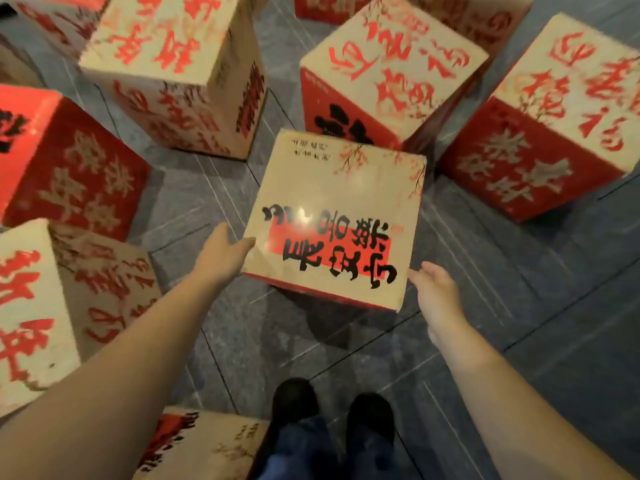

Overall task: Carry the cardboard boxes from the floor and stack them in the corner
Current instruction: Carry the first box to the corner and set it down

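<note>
boxes (pixel 180 74) ringing centre box (pixel 339 216), floor (pixel 519 306) gaps between

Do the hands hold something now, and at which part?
Nothing is held yet. The left hand touches the left side of the middle box with straight fingers; the right hand is open beside its right corner.

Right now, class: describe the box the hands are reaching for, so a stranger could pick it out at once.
Start on the grey tiled floor ringed with red-and-cream boxes. The box sits in the middle, straight ahead of the shoes, between the left hand and right hand. Alone among its neighbours, its cream top carries bold black writing over a red block.
</note>
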Motion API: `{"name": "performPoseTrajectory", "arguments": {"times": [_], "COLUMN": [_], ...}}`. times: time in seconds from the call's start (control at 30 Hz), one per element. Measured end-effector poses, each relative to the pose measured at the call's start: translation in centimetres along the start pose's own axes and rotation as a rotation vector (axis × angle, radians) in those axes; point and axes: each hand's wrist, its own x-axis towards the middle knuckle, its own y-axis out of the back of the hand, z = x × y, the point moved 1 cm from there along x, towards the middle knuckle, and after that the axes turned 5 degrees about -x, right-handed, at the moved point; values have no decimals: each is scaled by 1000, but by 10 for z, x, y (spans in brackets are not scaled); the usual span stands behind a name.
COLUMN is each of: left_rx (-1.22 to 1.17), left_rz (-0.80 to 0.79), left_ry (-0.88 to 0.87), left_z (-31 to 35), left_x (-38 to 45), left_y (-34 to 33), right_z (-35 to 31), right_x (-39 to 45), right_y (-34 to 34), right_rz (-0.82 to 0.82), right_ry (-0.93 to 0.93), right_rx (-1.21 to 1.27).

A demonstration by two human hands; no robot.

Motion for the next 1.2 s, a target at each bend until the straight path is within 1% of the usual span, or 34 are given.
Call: {"name": "performPoseTrajectory", "arguments": {"times": [0.07,0.13,0.23,0.37,0.5,0.67,0.87,1.0,1.2], "left_rx": [-54,-118,-211,-293,-330,-402,-464,-520,-635], "left_rz": [13,19,55,91,122,158,197,229,201], "left_ry": [12,18,13,20,32,11,-33,-135,-271], "left_z": [-20,-37,-52,-51,-31,21,114,178,266], "left_x": [22,40,53,49,14,-61,-148,-188,-224], "left_y": [-20,-38,-53,-52,-31,23,108,158,204], "right_z": [20,38,52,45,22,-34,-131,-194,-270], "right_x": [25,48,64,61,30,-48,-157,-212,-268], "right_y": [-15,-28,-40,-41,-22,20,76,107,153], "right_rz": [-48,-99,-97,-82,-72,-60,-42,-35,5], "right_ry": [35,11,-14,13,28,85,199,295,463], "right_rx": [23,80,181,187,169,147,195,239,337]}}
